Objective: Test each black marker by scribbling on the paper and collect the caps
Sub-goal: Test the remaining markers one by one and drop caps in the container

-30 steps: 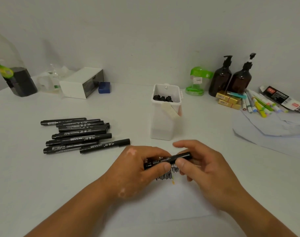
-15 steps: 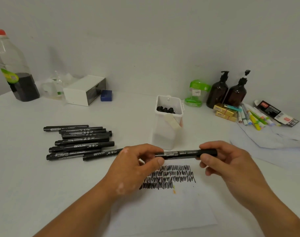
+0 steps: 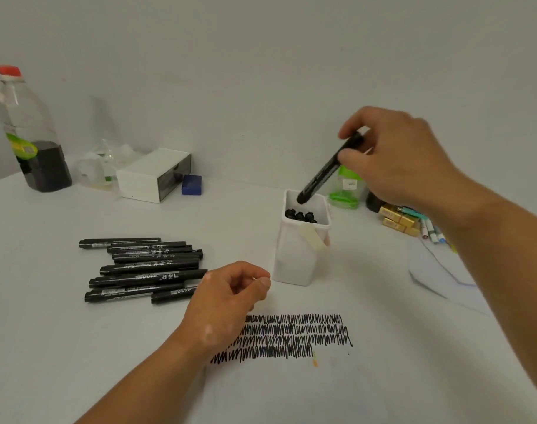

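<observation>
My right hand (image 3: 395,157) grips a black marker (image 3: 325,171) by its upper end. The marker slants down to the left, its lower tip at the mouth of the white container (image 3: 297,258). Several dark round tops (image 3: 300,215) show inside that container. My left hand (image 3: 227,298) hovers low over the table with loosely curled fingers, and nothing shows in it. It partly covers the left end of the black scribbles (image 3: 297,335) on the white paper (image 3: 291,387). A pile of several black markers (image 3: 144,267) lies to the left of that hand.
At the back left stand a bottle with dark liquid (image 3: 31,139), a clear plastic bag (image 3: 102,166), a white box (image 3: 152,175) and a small blue block (image 3: 191,185). A green dispenser (image 3: 345,191), yellow boxes (image 3: 398,220), coloured pens (image 3: 430,232) and loose sheets (image 3: 438,276) lie at the right.
My left hand has let go of the marker and stayed low. My right hand has lifted the marker up and back, tilting its lower end to the container's mouth.
</observation>
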Tool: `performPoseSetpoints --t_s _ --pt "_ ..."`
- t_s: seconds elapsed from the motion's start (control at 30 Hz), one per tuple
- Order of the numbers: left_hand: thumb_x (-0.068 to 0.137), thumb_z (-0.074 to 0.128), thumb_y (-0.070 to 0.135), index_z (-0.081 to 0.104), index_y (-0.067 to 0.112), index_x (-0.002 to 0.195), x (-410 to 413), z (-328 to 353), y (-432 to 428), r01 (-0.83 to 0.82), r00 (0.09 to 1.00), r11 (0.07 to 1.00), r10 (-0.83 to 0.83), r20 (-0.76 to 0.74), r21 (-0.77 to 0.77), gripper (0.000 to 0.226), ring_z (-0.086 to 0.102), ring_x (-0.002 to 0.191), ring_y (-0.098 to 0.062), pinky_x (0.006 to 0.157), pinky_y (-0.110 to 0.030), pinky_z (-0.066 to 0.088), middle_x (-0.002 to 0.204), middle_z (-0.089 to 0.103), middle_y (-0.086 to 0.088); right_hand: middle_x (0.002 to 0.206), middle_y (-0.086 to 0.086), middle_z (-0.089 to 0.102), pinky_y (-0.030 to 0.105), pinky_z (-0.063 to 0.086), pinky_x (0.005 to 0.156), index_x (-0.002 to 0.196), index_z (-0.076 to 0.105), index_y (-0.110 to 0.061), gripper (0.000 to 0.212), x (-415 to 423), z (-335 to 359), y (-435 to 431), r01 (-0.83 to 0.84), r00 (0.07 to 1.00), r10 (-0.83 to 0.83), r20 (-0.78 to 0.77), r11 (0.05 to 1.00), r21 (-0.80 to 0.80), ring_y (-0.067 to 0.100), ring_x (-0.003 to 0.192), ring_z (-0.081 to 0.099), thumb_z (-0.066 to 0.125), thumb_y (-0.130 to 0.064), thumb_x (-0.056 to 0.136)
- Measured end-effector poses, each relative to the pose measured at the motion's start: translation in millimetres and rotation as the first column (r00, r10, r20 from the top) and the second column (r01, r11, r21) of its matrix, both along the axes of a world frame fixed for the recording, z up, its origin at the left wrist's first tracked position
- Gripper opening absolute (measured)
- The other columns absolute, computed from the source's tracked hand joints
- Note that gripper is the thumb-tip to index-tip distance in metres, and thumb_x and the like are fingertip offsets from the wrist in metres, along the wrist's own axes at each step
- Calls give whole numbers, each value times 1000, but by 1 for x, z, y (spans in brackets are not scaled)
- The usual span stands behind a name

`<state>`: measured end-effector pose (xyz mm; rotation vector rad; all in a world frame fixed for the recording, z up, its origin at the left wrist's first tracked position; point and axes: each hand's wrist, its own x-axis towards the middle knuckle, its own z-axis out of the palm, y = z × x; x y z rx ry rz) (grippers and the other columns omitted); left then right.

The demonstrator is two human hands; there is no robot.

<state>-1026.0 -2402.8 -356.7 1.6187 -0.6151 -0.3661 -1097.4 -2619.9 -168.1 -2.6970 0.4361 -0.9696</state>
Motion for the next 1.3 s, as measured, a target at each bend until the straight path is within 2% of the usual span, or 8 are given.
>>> performPoseSetpoints --t_s 0.23,0.47,0.6,0.73,0.8,0.93,1.07,1.3 --pt "90 70 29 74 41 86 3 0 0 5 1000 1000 -5 13 -1 13 59 59 1 60 -14 48 73 72 2 92 -4 71 36 58 79 90 69 -34 10 53 -30 5 5 975 -22 -219 997 -78 20 87 65 72 -27 85" --pt "89 71 30 74 38 85 3 0 -1 26 1000 1000 -26 10 -7 10 58 58 3 59 -13 46 71 71 3 78 -11 61 27 43 58 92 74 -22 17 74 -55 9 21 919 -34 -392 999 -38 19 85 58 59 -29 93" --pt "89 71 28 76 31 84 2 0 -3 33 999 999 -33 16 -5 7 58 58 0 60 -16 48 71 71 0 98 8 73 38 56 76 102 73 -8 30 76 -59 15 39 867 -66 -493 997 -65 27 92 63 52 -29 96" --pt "89 71 28 76 30 84 1 1 -2 37 999 999 -37 30 3 7 58 57 -1 59 -16 49 71 71 -1 87 13 68 31 39 54 89 66 -2 29 76 -60 19 56 842 -63 -536 998 -28 26 74 55 48 -24 95" --pt "89 71 27 76 30 85 1 0 -2 38 999 999 -38 33 4 7 58 57 0 59 -15 48 69 70 0 88 14 66 31 38 54 90 67 1 31 74 -59 21 53 841 -65 -538 998 -38 27 76 55 46 -22 97" --pt "89 71 29 75 31 84 2 0 -2 41 998 999 -42 40 17 7 59 58 0 60 -15 49 71 71 -1 97 11 76 40 57 81 101 75 -3 33 66 -49 18 50 892 -52 -450 999 -15 29 94 67 48 -23 97" --pt "89 71 30 75 34 84 3 -1 -2 46 998 999 -47 40 27 8 60 61 -3 63 -20 51 68 69 3 86 -7 77 24 46 56 90 75 -25 18 38 -37 11 40 968 -23 -249 997 62 11 72 63 57 -27 92" --pt "89 69 33 72 41 84 3 -3 -2 46 994 997 -52 99 65 10 59 59 1 60 -13 49 70 71 5 70 -17 72 10 44 57 77 72 -36 8 -48 -86 8 -98 989 119 -90 972 213 -2 59 59 70 -37 86"
